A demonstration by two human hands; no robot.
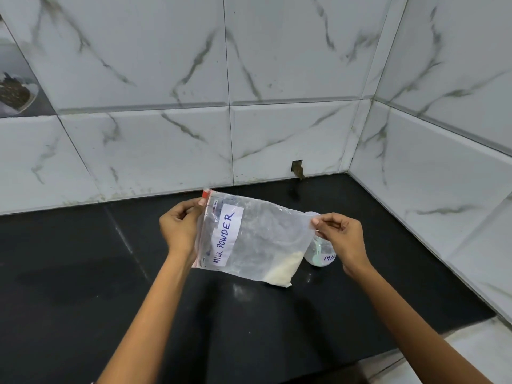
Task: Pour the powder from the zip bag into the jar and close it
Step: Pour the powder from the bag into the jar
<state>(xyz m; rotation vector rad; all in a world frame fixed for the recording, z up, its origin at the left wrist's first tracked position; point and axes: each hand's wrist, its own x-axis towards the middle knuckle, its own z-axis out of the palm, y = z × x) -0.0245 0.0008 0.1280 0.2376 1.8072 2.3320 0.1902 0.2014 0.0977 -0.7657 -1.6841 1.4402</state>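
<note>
Bag (249, 239) held sideways above counter (83, 273), left hand (180, 228) pinching zip end, right hand (340, 234) pinching bottom corner; powder (282, 268) kept low, away from zip. Jar (321, 253) just behind.

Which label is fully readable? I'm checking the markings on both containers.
The white label on the zip bag reads MILK POWDER in full. The jar label is cut off by the right hand.
</note>
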